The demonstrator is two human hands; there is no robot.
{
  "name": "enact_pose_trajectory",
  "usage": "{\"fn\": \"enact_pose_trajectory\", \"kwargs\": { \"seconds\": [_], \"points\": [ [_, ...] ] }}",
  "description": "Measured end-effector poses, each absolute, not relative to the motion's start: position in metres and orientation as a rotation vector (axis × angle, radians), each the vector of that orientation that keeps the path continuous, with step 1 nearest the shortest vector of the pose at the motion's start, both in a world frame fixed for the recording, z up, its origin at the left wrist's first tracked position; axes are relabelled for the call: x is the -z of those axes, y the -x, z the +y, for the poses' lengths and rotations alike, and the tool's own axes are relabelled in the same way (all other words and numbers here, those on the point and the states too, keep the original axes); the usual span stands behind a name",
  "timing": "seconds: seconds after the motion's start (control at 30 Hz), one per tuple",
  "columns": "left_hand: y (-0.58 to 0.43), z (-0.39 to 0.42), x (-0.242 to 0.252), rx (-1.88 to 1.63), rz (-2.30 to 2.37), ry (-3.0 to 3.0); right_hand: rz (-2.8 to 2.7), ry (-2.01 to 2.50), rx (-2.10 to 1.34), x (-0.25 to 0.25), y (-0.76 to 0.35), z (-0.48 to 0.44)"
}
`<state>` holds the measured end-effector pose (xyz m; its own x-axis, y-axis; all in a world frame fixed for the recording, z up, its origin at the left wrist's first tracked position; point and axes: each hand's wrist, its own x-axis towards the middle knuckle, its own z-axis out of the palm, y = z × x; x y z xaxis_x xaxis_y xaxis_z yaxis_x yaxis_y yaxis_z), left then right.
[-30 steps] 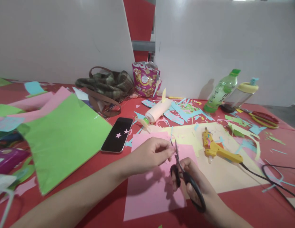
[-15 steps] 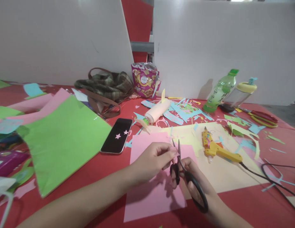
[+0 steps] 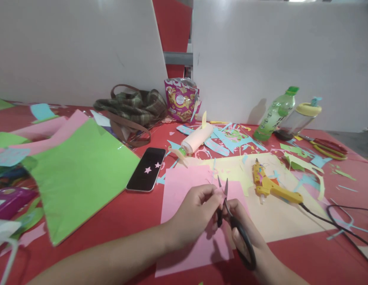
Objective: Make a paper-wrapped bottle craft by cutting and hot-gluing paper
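Two white panels (image 3: 279,47) stand beyond the phone (image 3: 138,178), at the back of my red table (image 3: 112,237); a bag (image 3: 139,105) lies behind it, a glue gun (image 3: 279,190) well to its right. Far left of the phone, a purple thing (image 3: 12,202) runs out of view. My fingers cover part of the pink scrap (image 3: 220,191), so I can't make out its outline. To the phone's right, over a pink sheet (image 3: 184,180), my left hand (image 3: 198,211) pinches that scrap close by the scissors (image 3: 228,211); I can't tell whether the parted blades touch it. My right hand (image 3: 246,225) grips their handles.
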<state>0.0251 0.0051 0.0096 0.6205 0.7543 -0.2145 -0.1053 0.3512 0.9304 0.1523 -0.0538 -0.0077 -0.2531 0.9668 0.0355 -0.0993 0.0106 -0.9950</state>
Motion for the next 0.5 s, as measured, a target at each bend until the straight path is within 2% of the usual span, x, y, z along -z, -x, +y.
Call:
{"fn": "enact_pose_trajectory", "kwargs": {
  "seconds": [0.5],
  "points": [
    [-0.028,-0.004,-0.021,-0.757,0.888,-1.288,-1.358,1.102,-1.338,0.037,-0.152,-0.055]
  ]
}}
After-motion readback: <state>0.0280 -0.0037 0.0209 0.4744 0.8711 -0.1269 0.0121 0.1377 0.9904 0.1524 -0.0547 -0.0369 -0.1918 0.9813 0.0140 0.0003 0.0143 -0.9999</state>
